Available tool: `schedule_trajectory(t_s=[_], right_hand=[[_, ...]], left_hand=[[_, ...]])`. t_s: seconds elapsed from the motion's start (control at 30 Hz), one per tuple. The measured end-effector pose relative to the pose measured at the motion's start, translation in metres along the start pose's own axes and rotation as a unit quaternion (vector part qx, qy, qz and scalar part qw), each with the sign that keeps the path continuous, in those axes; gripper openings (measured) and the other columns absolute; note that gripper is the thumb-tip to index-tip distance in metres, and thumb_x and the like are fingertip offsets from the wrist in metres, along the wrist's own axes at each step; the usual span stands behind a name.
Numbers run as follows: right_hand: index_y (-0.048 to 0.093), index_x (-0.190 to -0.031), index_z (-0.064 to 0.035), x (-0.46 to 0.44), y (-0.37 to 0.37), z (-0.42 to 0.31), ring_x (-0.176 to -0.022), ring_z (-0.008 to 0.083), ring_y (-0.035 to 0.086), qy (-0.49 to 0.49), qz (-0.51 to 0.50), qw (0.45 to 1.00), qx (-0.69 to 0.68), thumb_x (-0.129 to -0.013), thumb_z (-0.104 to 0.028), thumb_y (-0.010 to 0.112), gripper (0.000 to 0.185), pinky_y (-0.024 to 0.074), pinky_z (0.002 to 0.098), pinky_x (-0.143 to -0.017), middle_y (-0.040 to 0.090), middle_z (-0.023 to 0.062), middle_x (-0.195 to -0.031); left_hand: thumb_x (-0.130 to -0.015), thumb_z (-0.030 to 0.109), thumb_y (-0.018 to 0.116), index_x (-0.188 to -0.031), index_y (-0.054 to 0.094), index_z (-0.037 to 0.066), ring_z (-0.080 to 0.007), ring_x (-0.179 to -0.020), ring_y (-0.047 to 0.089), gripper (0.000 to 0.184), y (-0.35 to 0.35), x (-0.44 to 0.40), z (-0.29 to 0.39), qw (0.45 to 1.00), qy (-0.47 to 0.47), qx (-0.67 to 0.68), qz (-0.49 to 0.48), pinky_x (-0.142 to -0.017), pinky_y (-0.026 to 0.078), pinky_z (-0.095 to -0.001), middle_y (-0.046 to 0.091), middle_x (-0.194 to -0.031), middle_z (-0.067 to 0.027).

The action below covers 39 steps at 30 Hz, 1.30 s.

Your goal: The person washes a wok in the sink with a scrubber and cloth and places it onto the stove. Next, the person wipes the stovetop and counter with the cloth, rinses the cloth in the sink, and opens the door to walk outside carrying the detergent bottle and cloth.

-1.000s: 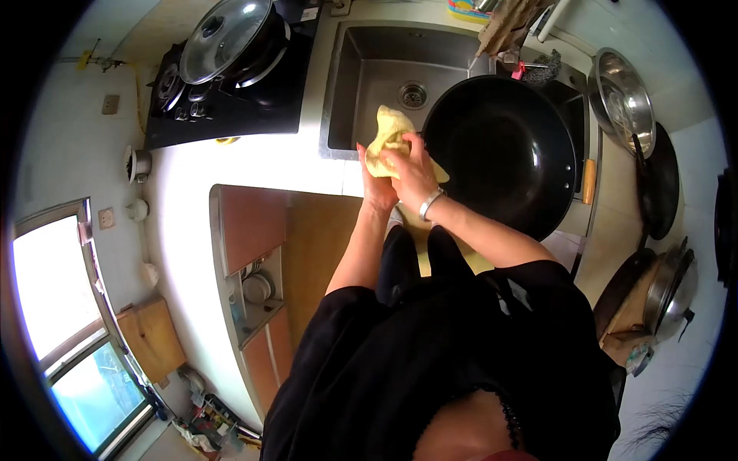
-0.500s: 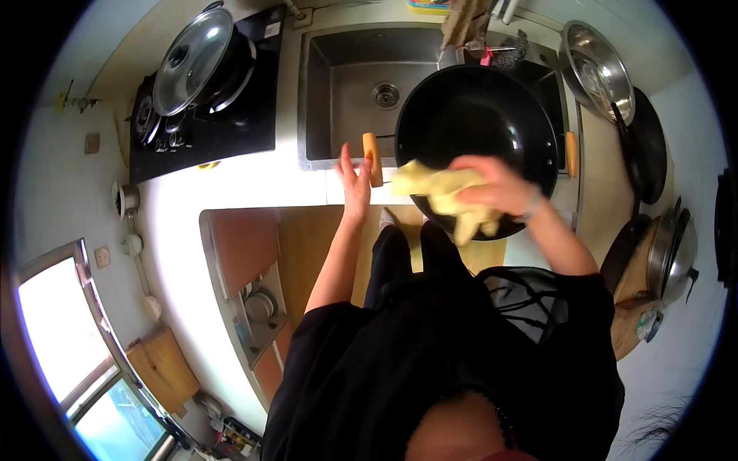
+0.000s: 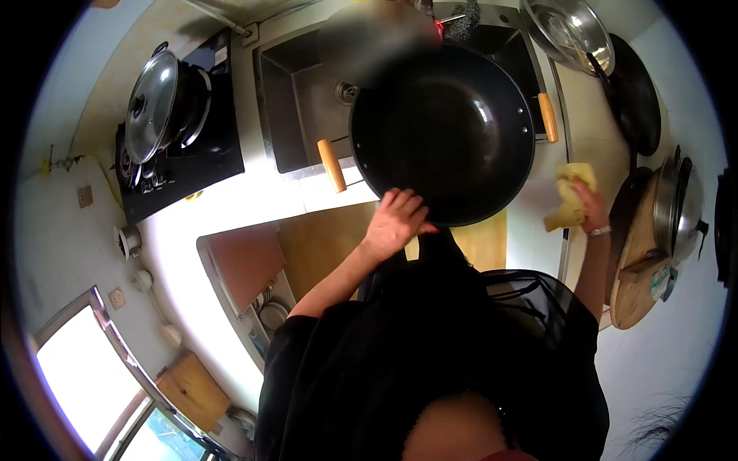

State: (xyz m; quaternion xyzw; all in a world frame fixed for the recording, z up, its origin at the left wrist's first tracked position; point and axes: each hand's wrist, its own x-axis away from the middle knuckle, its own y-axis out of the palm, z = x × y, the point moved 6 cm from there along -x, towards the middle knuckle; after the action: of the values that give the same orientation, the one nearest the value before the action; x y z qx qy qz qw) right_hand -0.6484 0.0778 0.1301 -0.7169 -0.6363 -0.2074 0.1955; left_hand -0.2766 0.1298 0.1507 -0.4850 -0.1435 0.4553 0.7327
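Observation:
A large black wok with two wooden handles rests over the right part of the sink, its hollow side facing me. At its near rim is my left hand, with the fingers bent over the edge and the thumb below. My right hand is off to the right, apart from the wok, closed around a crumpled yellow cloth. The wok's left wooden handle sticks out over the sink's front edge, and the right wooden handle lies by the counter on the right.
A metal sink lies behind and left of the wok, partly covered by a blurred patch. Left is a black stove with a glass-lidded pot. On the right are a metal bowl, a black pan and a wooden board.
My left hand has moved from beside the left handle to the wok's near rim. My right hand has carried the yellow cloth from over the wok out to the right. The view has shifted.

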Motion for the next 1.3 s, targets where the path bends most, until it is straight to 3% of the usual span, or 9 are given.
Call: schedule_trajectory(t_s=[0.27, 0.6, 0.73, 0.77, 0.87, 1.0, 1.13, 1.2, 1.3], right_hand=[[0.049, -0.103, 0.0, -0.038, 0.101, 0.058, -0.084, 0.015, 0.052, 0.093, -0.053, 0.994, 0.007, -0.071, -0.02, 0.063, 0.04, 0.0432, 0.0274, -0.07, 0.055, 0.0059, -0.095], [0.046, -0.107, 0.0036, -0.043, 0.104, 0.064, -0.089, 0.0198, 0.05, 0.118, -0.125, 0.981, 0.089, -0.065, -0.016, 0.063, 0.049, 0.0401, 0.0299, -0.077, 0.053, 0.0097, -0.099], [0.037, -0.118, 0.0002, -0.042, 0.041, 0.084, -0.106, 0.0153, 0.039, 0.134, -0.164, 0.961, 0.177, -0.073, -0.034, 0.059, 0.061, 0.0303, 0.0258, -0.087, 0.045, 0.007, -0.113], [0.04, -0.116, 0.0004, -0.027, 0.06, 0.038, -0.104, 0.0161, 0.041, 0.134, -0.105, 0.94, 0.294, -0.078, -0.031, 0.054, 0.051, 0.0312, 0.0264, -0.087, 0.046, 0.0086, -0.112], [0.047, -0.108, 0.0024, -0.039, 0.01, 0.02, -0.095, 0.0178, 0.048, 0.105, -0.114, 0.969, 0.191, -0.079, -0.017, 0.054, 0.036, 0.0402, 0.0275, -0.077, 0.052, 0.0089, -0.103], [0.044, -0.11, 0.0025, -0.049, -0.007, -0.05, -0.09, 0.0168, 0.051, -0.06, -0.05, 0.953, 0.293, -0.077, -0.01, 0.052, 0.036, 0.043, 0.0267, -0.074, 0.051, 0.0092, -0.103], [0.043, -0.111, 0.0017, 0.026, 0.133, -0.133, -0.086, 0.0162, 0.053, -0.223, -0.013, 0.954, 0.199, -0.076, -0.011, 0.052, 0.038, 0.0443, 0.0257, -0.072, 0.051, 0.0097, -0.103], [0.044, -0.11, 0.0016, 0.025, 0.215, -0.118, -0.086, 0.0161, 0.053, -0.078, -0.136, 0.987, 0.042, -0.076, -0.012, 0.053, 0.038, 0.0441, 0.026, -0.071, 0.052, 0.0097, -0.103], [0.044, -0.11, 0.0017, 0.058, 0.359, -0.108, -0.086, 0.0163, 0.054, -0.043, -0.299, 0.953, -0.008, -0.078, -0.009, 0.05, 0.034, 0.0445, 0.0271, -0.074, 0.053, 0.0094, -0.101]], left_hand=[[-0.064, 0.024, 0.06, -0.105, 0.049, 0.002, -0.0238, -0.093, 0.047, 0.048, 0.077, 0.0, -0.002, 0.946, -0.049, -0.066, -0.313, -0.086, 0.033, -0.0368, 0.05, -0.102, -0.0111], [-0.065, 0.03, 0.052, -0.101, 0.053, 0.003, -0.0327, -0.096, 0.045, 0.045, 0.066, 0.002, -0.026, 0.875, -0.123, -0.228, -0.41, -0.09, 0.024, -0.0495, 0.051, -0.099, -0.0155], [-0.071, 0.015, 0.046, -0.077, 0.062, 0.004, -0.0264, -0.089, 0.047, 0.02, 0.03, 0.0, -0.012, 0.899, -0.094, -0.317, -0.287, -0.09, 0.026, -0.0467, 0.054, -0.084, -0.0101], [-0.069, 0.015, 0.047, -0.072, 0.06, 0.005, -0.0247, -0.086, 0.047, 0.017, 0.003, 0.001, -0.016, 0.923, -0.091, -0.306, -0.214, -0.089, 0.029, -0.0428, 0.052, -0.08, -0.0084], [-0.061, 0.012, 0.049, -0.056, 0.052, 0.006, -0.0202, -0.078, 0.045, 0.009, -0.042, 0.015, -0.017, 0.965, -0.082, -0.237, -0.075, -0.081, 0.035, -0.0335, 0.044, -0.07, -0.0047], [-0.065, 0.01, 0.053, -0.058, 0.045, 0.005, -0.0208, -0.071, 0.046, 0.011, -0.078, 0.068, -0.033, 0.98, -0.168, -0.1, 0.047, -0.068, 0.036, -0.0313, 0.042, -0.069, -0.0071], [-0.066, 0.015, 0.059, -0.058, 0.046, 0.005, -0.0214, -0.066, 0.046, 0.018, -0.091, 0.136, -0.059, 0.962, -0.252, -0.043, 0.1, -0.064, 0.036, -0.0299, 0.043, -0.065, -0.0063], [-0.068, 0.012, 0.059, -0.061, 0.05, 0.004, -0.0221, -0.064, 0.048, 0.014, -0.101, 0.17, -0.071, 0.959, -0.254, -0.024, 0.123, -0.06, 0.039, -0.0314, 0.046, -0.064, -0.0068], [-0.073, 0.007, 0.055, -0.071, 0.057, 0.0, -0.0252, -0.062, 0.051, 0.008, -0.121, 0.232, -0.097, 0.92, -0.323, 0.111, 0.19, -0.055, 0.041, -0.0321, 0.052, -0.068, -0.0098]])
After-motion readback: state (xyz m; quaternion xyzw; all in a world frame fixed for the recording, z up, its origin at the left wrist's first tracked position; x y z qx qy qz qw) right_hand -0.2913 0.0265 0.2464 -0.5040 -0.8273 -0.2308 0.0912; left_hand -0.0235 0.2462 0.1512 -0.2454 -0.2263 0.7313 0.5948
